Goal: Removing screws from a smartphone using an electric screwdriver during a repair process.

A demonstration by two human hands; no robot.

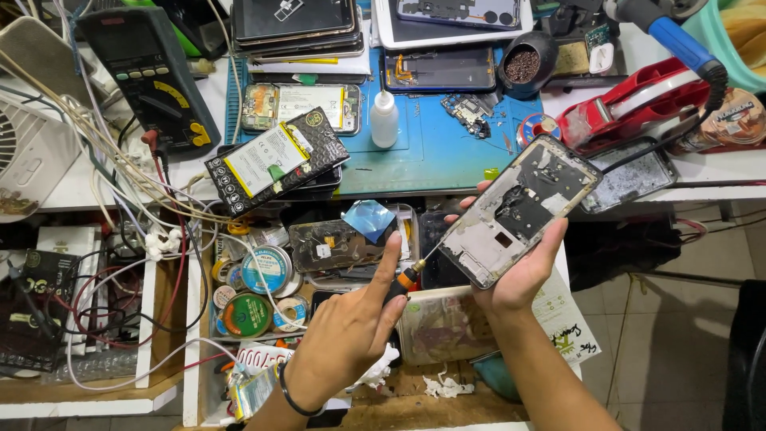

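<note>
My right hand (523,275) holds an opened phone frame (519,211) from below, tilted, with its bare inner side and dark circuit parts facing up. My left hand (347,331), with a dark band on its wrist, grips a small screwdriver (405,279) with an orange and black handle. The index finger is stretched along the handle. The thin tip of the screwdriver touches the frame's lower left edge. Both hands hover above an open drawer just in front of the workbench.
A blue work mat (431,152) carries a white dropper bottle (384,120) and opened phones. A phone back with a battery (275,160) lies at the mat's edge. A multimeter (152,76), tangled wires (136,191), solder reels (263,271) and a red tape dispenser (638,100) crowd the surroundings.
</note>
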